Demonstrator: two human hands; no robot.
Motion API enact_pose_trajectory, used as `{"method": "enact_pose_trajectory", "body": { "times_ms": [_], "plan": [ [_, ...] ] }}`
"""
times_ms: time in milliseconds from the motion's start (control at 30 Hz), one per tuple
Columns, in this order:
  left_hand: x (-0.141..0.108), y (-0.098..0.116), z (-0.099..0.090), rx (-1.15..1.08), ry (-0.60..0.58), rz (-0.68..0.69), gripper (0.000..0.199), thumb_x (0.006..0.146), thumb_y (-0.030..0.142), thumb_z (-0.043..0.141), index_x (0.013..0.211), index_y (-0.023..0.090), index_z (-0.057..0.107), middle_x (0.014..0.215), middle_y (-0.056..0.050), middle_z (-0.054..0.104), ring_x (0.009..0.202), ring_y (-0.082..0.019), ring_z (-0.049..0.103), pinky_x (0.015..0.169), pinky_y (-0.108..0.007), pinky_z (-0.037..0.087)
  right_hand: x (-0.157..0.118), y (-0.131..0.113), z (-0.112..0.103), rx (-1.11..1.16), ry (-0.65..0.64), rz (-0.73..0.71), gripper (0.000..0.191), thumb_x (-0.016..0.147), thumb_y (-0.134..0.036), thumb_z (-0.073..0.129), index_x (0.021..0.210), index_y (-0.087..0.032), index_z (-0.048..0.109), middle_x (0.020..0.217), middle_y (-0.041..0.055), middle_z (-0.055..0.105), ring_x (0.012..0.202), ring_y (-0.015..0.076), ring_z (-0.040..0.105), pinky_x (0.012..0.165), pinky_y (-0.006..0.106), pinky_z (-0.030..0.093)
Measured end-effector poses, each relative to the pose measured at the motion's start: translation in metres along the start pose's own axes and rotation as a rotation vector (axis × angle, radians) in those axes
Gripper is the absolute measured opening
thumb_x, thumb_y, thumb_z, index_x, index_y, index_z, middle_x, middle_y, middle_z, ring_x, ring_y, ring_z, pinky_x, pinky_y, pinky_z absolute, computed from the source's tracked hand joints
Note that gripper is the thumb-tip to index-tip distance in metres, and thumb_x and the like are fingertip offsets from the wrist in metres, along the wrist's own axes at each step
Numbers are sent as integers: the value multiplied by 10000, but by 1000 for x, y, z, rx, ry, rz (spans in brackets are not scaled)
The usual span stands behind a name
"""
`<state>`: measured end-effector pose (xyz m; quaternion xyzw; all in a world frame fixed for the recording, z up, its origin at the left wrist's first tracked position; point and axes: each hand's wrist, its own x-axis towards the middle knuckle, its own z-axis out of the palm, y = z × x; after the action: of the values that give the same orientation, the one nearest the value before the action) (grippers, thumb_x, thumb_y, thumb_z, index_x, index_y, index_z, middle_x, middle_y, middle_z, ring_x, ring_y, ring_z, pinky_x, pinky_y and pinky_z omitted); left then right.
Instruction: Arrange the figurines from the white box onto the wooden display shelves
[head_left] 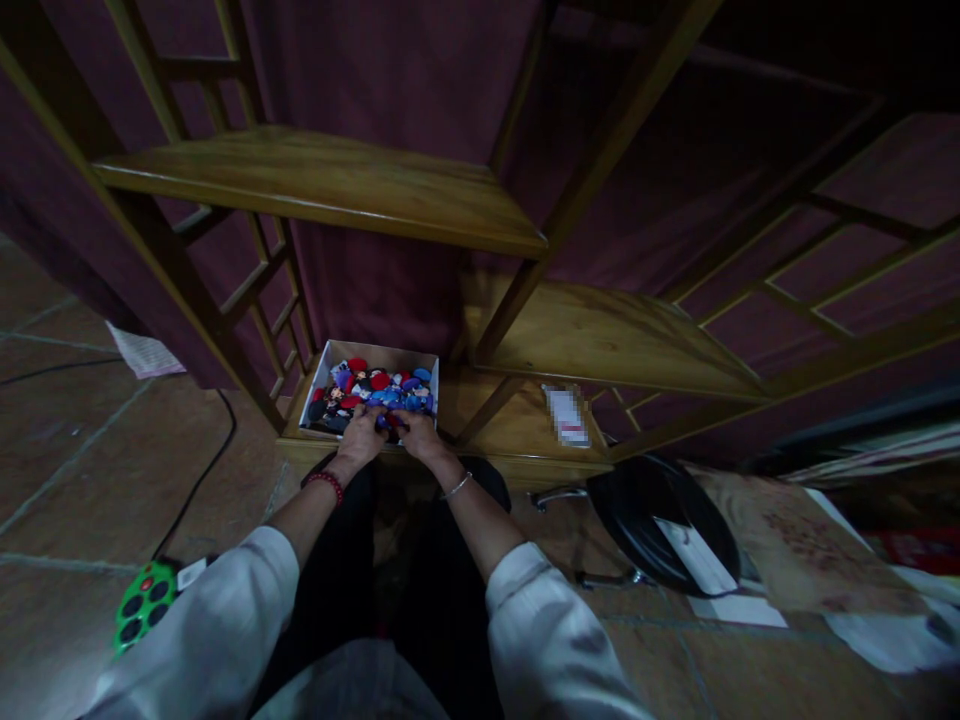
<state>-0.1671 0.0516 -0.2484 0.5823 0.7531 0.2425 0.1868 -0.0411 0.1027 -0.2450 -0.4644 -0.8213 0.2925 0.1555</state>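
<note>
A shallow open box (433, 372) with pale walls stands on the low shelf. It is filled with small figures (380, 381) in red, blue, black and white; their exact kind is too small to make out. Over the front edge of the box reach my left hand (363, 432), with a red bead bracelet on the wrist, and my right hand (420, 434), with a thin silvery bracelet. Between my fingertips is a small dark blue and red piece (389, 422), like those in the box. Both hands have their fingers closed around it.
A wooden shelf board (322, 190) juts out above the box, and a slanted post stands to its right. On the lower shelf lies a blurred white packet (568, 415). A black round stool (660, 520) is at right, a green power strip (145, 605) at left.
</note>
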Motion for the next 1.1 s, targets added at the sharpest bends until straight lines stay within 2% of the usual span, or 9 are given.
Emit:
{"method": "enact_pose_trajectory", "body": {
  "times_ms": [100,200,300,400,500,600,833,967,1100],
  "plan": [
    [-2,6,-3,43,-11,-17,413,700,163,535,1113,183,553,1080,-98,473,910,-191,576,855,-292,434,1,-2,-1,-71,1,5,382,756,-78,500,1105,-206,588,1074,34,640,995,155,583,925,265,417],
    [-3,8,-5,54,-10,-4,408,700,164,534,1107,191,549,1053,-89,478,928,-192,567,854,-290,432,4,-8,-1,-121,27,25,309,781,-111,484,1057,-189,599,1058,60,620,947,155,586,900,269,423],
    [-3,7,-5,28,-2,-10,394,697,176,548,1091,201,556,1036,-76,490,932,-184,559,858,-283,430,3,-14,-4,-181,62,31,218,794,-151,494,978,-164,611,1082,89,570,969,157,559,892,267,414],
    [-1,3,-2,-1,43,-45,425,689,194,572,1113,175,544,1070,-87,491,972,-185,543,887,-274,412,0,-20,-9,-281,74,73,200,811,-231,505,978,-163,592,1097,109,546,996,183,543,849,289,428],
    [-1,-1,-1,-18,51,-64,421,690,214,586,1104,146,549,1113,-107,481,968,-183,548,899,-269,402,-2,-24,-14,-374,-3,146,249,814,-299,518,1028,-182,568,1088,108,567,928,189,583,767,292,450],
    [-3,-1,-1,-9,20,-60,392,703,217,576,1090,158,561,1085,-102,497,898,-177,574,864,-278,422,-2,-24,-14,-445,-78,174,250,799,-293,545,1024,-193,585,1064,103,599,909,183,599,755,280,444],
    [-8,3,-7,18,8,-12,340,716,153,534,1048,192,595,1023,-76,545,929,-178,573,878,-277,417,-5,-20,-14,-476,-63,20,225,829,-240,473,970,-206,645,1014,84,627,886,175,603,767,273,435],
    [-7,2,-7,-3,21,-7,336,718,124,523,1035,195,604,1019,-65,576,942,-170,572,888,-276,416,-7,-17,-14,-401,-61,-78,257,821,-216,477,1017,-266,636,1030,37,610,897,146,583,769,236,431],
    [-5,-1,-6,-61,50,-32,296,734,155,533,1019,185,607,1019,-64,602,917,-167,583,882,-290,424,-4,-11,-11,-305,-21,-98,316,794,-184,515,1085,-263,612,1061,48,576,952,144,541,840,232,413]
  ]
}}
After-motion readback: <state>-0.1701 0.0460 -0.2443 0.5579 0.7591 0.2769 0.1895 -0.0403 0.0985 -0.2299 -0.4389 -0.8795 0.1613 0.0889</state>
